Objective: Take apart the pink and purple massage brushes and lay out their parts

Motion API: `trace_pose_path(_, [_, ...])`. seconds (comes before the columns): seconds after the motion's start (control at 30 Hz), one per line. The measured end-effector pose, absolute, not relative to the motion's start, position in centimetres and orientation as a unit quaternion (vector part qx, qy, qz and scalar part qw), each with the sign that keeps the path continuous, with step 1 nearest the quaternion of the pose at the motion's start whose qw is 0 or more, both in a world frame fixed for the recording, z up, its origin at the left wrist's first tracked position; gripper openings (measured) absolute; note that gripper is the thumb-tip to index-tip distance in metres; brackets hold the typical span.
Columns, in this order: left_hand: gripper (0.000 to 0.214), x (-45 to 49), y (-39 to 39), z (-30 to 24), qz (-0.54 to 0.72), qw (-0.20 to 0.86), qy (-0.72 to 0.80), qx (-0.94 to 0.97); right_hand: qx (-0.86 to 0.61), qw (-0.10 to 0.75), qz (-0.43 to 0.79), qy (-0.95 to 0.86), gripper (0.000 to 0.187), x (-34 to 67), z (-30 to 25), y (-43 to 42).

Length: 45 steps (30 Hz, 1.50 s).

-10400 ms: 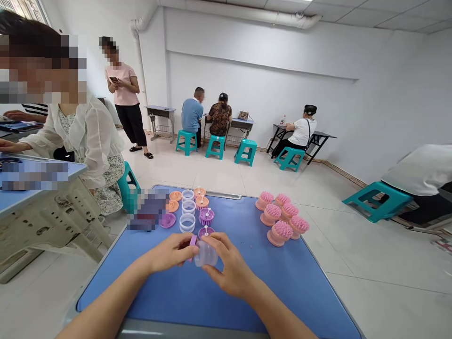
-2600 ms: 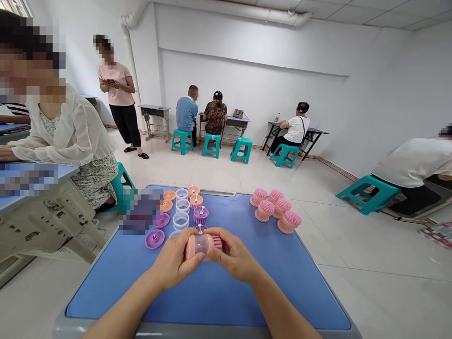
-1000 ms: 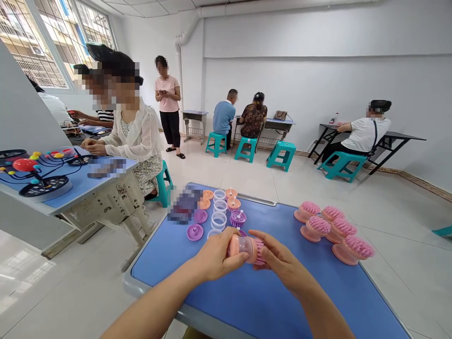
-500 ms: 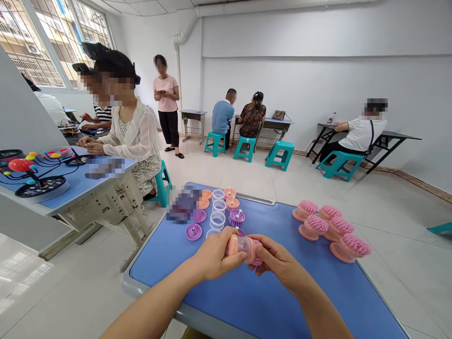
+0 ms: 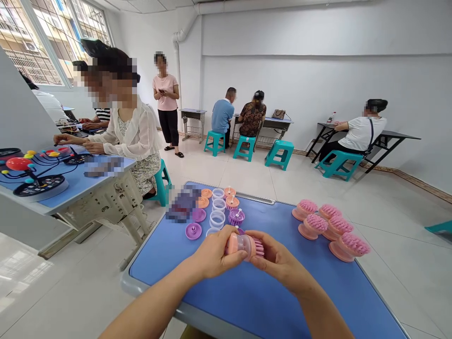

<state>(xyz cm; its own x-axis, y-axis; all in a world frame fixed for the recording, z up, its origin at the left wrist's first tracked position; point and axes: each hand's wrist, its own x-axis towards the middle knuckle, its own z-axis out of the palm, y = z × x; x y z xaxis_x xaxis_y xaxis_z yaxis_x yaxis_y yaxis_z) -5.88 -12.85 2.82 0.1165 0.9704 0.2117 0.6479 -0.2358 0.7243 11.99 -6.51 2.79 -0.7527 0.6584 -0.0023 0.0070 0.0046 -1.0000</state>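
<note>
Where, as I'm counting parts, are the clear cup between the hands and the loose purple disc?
Clear plastic cup (image 5: 240, 244): head view, on its side wall.
Purple plastic disc (image 5: 193, 231): head view, on its raised centre.

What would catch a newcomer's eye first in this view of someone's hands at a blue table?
The eye goes first to the middle of the blue table, where the left hand and right hand hold a pink bristled brush fitted with a clear plastic cup. To their right stands a cluster of pink bristled brushes. Farther along the table, clear rings and purple discs stand out in rows.
</note>
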Motion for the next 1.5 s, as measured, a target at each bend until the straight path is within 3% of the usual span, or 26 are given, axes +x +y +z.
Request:
trace_pose_path(0.33, [0.037,-6.0,-12.8,2.7,0.326,0.226,0.564,0.725,-0.256,0.223,0.661,-0.67,0.046,12.1,2.8,-6.5])
trace_pose_path(0.7, [0.033,-6.1,-12.8,2.7,0.332,0.231,0.544,0.735,-0.256,0.211,0.532,-0.779,0.045,12.3,3.8,-7.2])
trace_pose_path(0.87, [0.03,-6.1,-12.8,2.8,0.349,0.235,0.549,0.723,-0.235,0.217,0.524,-0.789,0.052,12.1,3.9,-7.4])
trace_pose_path(1.07, [0.032,-6.1,-12.8,2.9,0.344,0.238,0.55,0.723,-0.252,0.239,0.519,-0.781,0.042,12.0,3.8,-7.3])
trace_pose_path(1.33, [0.032,-6.2,-12.9,3.1,0.351,0.242,0.552,0.717,-0.27,0.218,0.528,-0.775,0.046,12.1,3.7,-7.3])
trace_pose_path(1.5, [0.032,-7.4,-12.7,3.3,0.442,0.231,0.572,0.652,-0.338,0.234,0.487,-0.771,0.03,12.1,3.6,-6.8])
